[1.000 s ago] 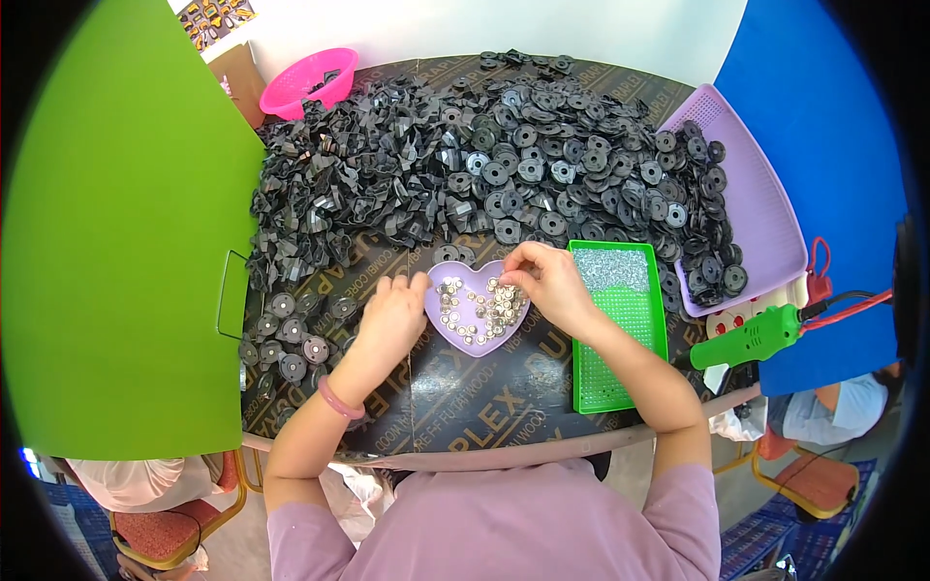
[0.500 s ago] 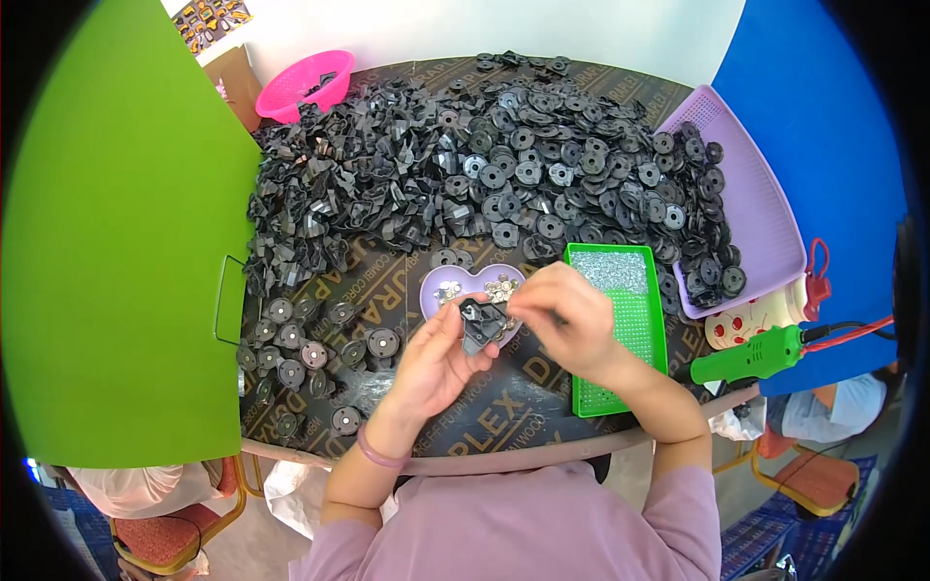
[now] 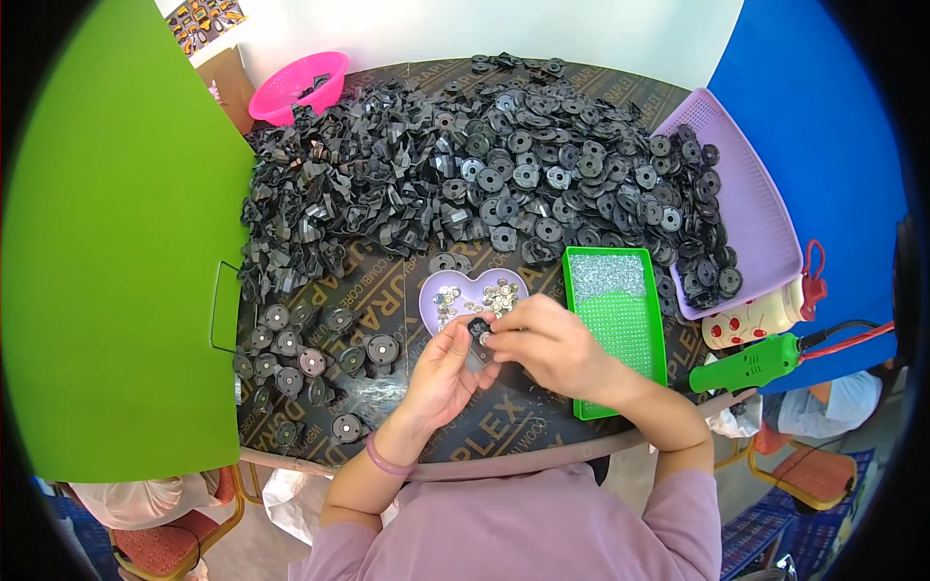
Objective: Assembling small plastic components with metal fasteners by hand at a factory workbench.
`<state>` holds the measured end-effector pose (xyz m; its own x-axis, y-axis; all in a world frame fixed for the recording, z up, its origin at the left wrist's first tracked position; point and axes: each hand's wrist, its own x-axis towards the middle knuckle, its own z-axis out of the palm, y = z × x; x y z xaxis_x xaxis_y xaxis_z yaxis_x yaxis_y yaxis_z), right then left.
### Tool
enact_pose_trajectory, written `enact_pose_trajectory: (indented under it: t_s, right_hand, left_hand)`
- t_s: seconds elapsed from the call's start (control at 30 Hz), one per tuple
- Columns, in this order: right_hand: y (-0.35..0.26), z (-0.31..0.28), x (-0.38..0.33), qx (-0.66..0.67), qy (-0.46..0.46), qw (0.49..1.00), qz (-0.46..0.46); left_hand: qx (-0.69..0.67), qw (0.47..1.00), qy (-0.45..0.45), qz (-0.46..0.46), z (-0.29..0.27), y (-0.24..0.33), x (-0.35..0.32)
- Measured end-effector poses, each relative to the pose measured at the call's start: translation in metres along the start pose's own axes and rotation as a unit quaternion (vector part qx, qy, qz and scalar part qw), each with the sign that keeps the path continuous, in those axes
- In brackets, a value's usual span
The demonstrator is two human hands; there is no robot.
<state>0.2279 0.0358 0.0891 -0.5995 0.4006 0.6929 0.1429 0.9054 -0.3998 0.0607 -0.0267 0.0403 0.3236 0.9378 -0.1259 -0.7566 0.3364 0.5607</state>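
My left hand point(image 3: 438, 376) holds a black plastic part point(image 3: 479, 356) above the table, just in front of a purple heart-shaped dish point(image 3: 427, 302). Over that part, the fingertips of my right hand point(image 3: 550, 351) are pinched together on a small pale round metal piece point(image 3: 484, 339), pressed against its upper face. My fingers cover much of both. Small round metal pieces point(image 3: 500, 296) lie in the dish's two lobes. To the left rest several black assemblies with round discs point(image 3: 382, 349).
A wide heap of black plastic parts point(image 3: 387, 174) spans the back, its discs spilling into a purple basket point(image 3: 760, 208). A green tray point(image 3: 662, 339) with small silvery pieces stands right. Beyond are a green power tool point(image 3: 746, 364), a bottle point(image 3: 751, 315) and a pink basket point(image 3: 281, 92).
My right hand has moved slightly down and left, bringing its fingertips onto the black part. The left hand has turned and lowered that part slightly, uncovering more of the heart-shaped dish.
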Motion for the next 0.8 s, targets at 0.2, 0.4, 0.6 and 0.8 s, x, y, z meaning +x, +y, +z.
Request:
enact_pose_trajectory:
  t_s: [0.2, 0.4, 0.6, 0.8]
  right_hand:
    - [0.066, 0.018, 0.042, -0.01, 0.004, 0.964, 0.265]
    - [0.094, 0.086, 0.062, -0.156, -0.237, 0.871, 0.402]
    - [0.113, 0.085, 0.039, -0.138, -0.052, 0.935, 0.322]
    - [0.052, 0.014, 0.023, -0.209, 0.106, 0.954, -0.19]
  left_hand:
    - [-0.037, 0.996, 0.034, 0.077, -0.014, 0.009, 0.0]
    - [-0.034, 0.986, 0.099, 0.129, -0.015, 0.017, -0.002]
    - [-0.039, 0.982, 0.123, 0.139, -0.015, 0.018, -0.003]
    - [-0.021, 0.988, 0.106, 0.114, -0.013, 0.014, -0.006]
